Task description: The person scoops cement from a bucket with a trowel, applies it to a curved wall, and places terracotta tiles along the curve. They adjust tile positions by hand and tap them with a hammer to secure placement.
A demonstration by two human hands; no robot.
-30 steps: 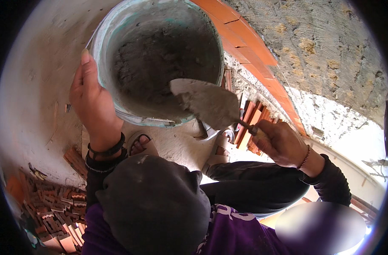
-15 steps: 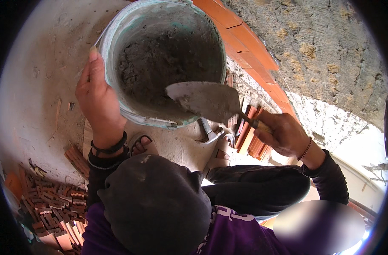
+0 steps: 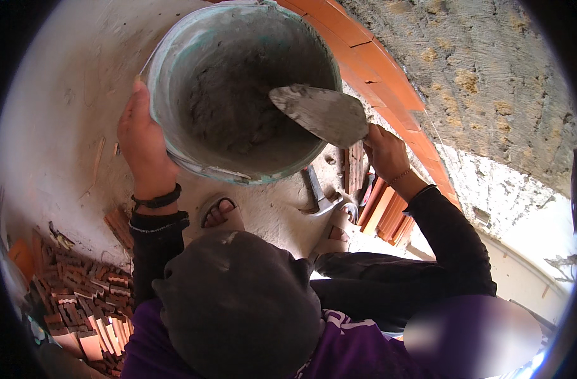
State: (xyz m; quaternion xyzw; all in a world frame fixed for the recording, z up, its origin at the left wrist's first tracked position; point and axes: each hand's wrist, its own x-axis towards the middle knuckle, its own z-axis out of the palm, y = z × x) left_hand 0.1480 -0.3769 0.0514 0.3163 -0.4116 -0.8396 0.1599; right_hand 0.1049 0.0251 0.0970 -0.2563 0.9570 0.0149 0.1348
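A round pale-green bucket (image 3: 164, 120), caked with grey residue, is tilted so its mouth faces me. Wet grey mortar (image 3: 228, 104) lies inside. My left hand (image 3: 146, 142) holds the bucket at its left side, near the wire handle (image 3: 151, 58); its fingers are partly hidden behind the wall. In my right hand (image 3: 387, 156) is a pointed trowel (image 3: 323, 115), gripped by its handle, which the fingers cover. The mortar-smeared blade reaches over the bucket's right rim, its tip above the mortar.
A hammer (image 3: 322, 197) lies on the floor by my sandalled feet. Stacked reddish tile strips (image 3: 389, 215) stand beyond it. Orange tiles (image 3: 358, 57) curve along the rough wall (image 3: 478, 82). Many cut tile pieces (image 3: 80, 303) are piled at lower left.
My right hand has moved up and left, carrying the trowel higher; its blade has turned and its tip shifted up and right. The left hand still holds the bucket, which has shifted slightly.
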